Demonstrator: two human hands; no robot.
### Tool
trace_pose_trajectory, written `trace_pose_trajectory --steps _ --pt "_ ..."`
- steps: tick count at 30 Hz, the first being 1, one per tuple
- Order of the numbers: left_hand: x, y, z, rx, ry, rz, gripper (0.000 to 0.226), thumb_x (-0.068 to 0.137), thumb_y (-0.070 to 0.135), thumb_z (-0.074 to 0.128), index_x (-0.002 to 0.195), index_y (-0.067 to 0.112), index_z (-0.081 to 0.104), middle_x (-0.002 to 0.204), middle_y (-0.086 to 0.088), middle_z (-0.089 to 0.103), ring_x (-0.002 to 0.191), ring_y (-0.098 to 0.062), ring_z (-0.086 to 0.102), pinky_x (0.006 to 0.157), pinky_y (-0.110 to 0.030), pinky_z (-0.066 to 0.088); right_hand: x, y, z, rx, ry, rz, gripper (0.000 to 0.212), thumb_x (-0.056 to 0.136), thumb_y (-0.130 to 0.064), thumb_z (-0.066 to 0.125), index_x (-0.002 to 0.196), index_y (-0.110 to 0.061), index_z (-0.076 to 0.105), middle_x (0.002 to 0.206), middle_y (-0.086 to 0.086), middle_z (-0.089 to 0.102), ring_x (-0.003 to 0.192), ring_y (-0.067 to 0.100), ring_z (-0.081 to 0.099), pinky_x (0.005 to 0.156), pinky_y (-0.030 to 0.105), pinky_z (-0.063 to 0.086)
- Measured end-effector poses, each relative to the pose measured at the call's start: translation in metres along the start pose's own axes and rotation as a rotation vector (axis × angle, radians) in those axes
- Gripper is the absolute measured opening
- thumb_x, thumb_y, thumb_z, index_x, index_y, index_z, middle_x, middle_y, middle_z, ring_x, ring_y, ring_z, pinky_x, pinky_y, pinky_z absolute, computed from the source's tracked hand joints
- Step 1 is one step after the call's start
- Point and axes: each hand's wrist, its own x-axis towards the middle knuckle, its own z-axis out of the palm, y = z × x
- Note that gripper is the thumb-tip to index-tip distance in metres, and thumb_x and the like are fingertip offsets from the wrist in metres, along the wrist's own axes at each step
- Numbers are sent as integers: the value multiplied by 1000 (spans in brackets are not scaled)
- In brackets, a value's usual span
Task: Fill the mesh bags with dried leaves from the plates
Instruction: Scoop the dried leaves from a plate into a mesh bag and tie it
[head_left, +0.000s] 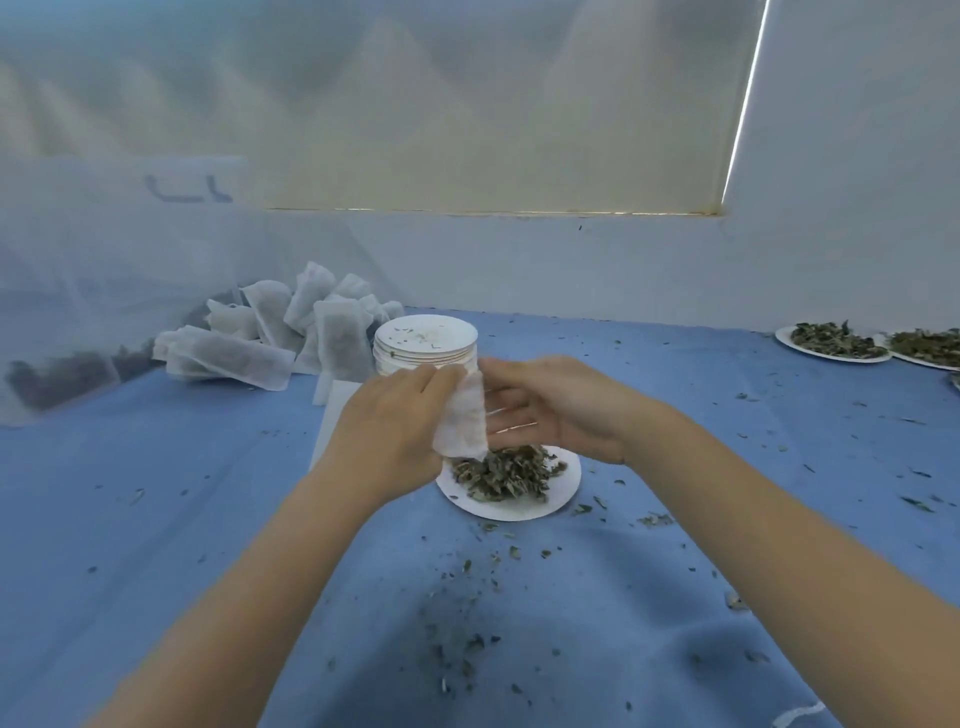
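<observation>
My left hand (387, 415) grips a small white mesh bag (462, 421) and holds it upright above a white paper plate (561, 493) that carries a heap of dried leaves (501, 473). My right hand (550, 405) is just right of the bag with its fingers stretched toward it, touching its edge; the fingertips look blurred. The bag's lower end hangs right over the leaves.
A stack of used paper plates (426, 345) stands behind my hands. A pile of filled mesh bags (270, 332) lies at the back left, next to white netting (78, 291). Two more plates of leaves (831, 343) sit at the far right. Leaf crumbs dot the blue cloth (208, 493).
</observation>
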Motion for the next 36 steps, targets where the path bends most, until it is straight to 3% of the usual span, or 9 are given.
trace_pose_trajectory --steps 3,5,8,11,15,19,28,33,36 --pt "-11 -22 16 10 -35 -161 62 43 0 80 102 4 65 83 -11 68 65 -33 64 49 -32 43 8 12 -21 -366 273 -72 21 87 -28 66 100 -13 72 92 3 73 86 16 68 75 26 57" --pt "-16 -30 30 -43 -53 -233 59 55 3 77 112 6 62 96 -13 67 79 -37 63 61 -37 46 12 22 -30 -759 400 -54 26 85 -41 65 105 -25 71 96 -7 70 90 10 64 79 25 52" --pt "-17 -32 50 -66 -83 -220 59 62 6 74 119 7 58 103 -13 65 89 -38 60 73 -42 46 15 39 -32 -1074 278 56 55 76 -67 57 123 -39 55 111 -11 55 98 9 56 85 27 42" --pt "-14 -29 63 -74 -115 -188 59 60 9 74 116 8 58 97 -12 63 84 -38 59 70 -41 43 17 53 -32 -1142 213 112 64 73 -69 59 130 -43 46 118 -8 46 99 11 51 88 29 41" --pt "-12 -25 73 -108 -71 -179 58 56 10 77 112 7 60 93 -12 64 77 -38 60 66 -42 44 21 59 -34 -1116 253 51 42 84 -43 64 124 -31 58 121 -4 57 91 5 48 79 18 36" --pt "-14 -25 79 -119 -37 -178 59 60 14 75 117 10 57 99 -10 63 84 -36 59 69 -39 42 24 59 -36 -1032 356 -60 23 84 -30 68 107 -29 70 104 -10 65 77 -6 50 65 2 38" --pt "-7 -17 84 -169 28 -227 58 69 22 72 123 13 52 109 -6 60 95 -33 56 75 -36 39 28 51 -29 -992 518 -326 20 84 -21 70 103 -27 73 89 -13 66 71 -9 52 72 0 37" --pt "-5 -10 86 -197 64 -246 59 72 24 71 126 14 49 111 -6 59 98 -32 54 76 -36 38 29 52 -19 -950 488 -426 21 82 -12 70 101 -22 73 89 -10 67 81 6 62 83 17 47" --pt "-6 -7 87 -218 93 -248 60 71 26 75 124 12 52 111 -9 60 98 -33 55 78 -37 39 30 58 -16 -913 451 -409 28 80 -11 71 102 -26 63 86 -14 67 79 3 61 78 12 46"
